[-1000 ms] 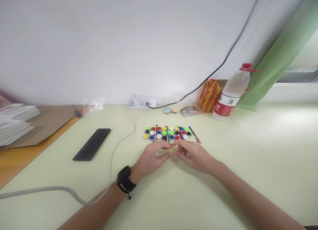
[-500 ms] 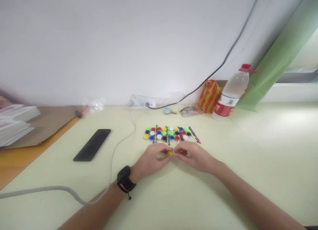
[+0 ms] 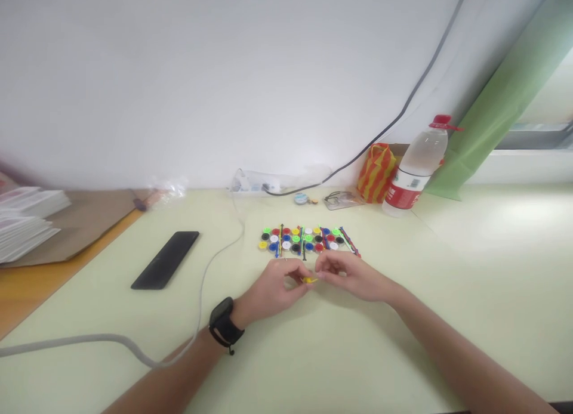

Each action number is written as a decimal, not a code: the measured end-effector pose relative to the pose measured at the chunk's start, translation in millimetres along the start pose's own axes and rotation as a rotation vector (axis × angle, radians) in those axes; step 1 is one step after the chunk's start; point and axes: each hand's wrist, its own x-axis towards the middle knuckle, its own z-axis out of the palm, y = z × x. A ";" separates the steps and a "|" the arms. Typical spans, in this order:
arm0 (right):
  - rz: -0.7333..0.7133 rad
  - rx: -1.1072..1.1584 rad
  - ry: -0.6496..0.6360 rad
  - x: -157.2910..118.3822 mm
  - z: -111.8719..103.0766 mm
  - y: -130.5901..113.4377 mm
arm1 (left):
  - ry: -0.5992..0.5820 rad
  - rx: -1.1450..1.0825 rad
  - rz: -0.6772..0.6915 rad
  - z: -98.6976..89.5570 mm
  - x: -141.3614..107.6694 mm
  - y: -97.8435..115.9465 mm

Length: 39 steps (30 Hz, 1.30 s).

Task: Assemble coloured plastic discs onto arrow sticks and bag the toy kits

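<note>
A small yellow plastic piece is pinched between the thumb and fingers of my left hand. Its thin right end reaches the fingertips of my right hand, whose thumb and forefinger are closed on it. The piece is mostly covered by fingers, so its exact shape is hidden. Just beyond both hands lie rows of small round discs in red, blue, white, black, green and yellow. Thin coloured plastic sticks lie slanted across and beside these rows.
A black phone-like slab lies to the left. A grey cable crosses the table and my left forearm. Towards the wall are a power strip, a striped bag and a large water bottle. Stacked cards are far left.
My right hand has shifted slightly up and its fingers have changed position. More of the yellow piece now shows between the hands. My left hand has stayed nearly still.
</note>
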 end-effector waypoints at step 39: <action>0.024 0.362 0.212 10.7 30.8 8.2 | 0.155 -0.516 -0.217 -3.4 9.3 -13.8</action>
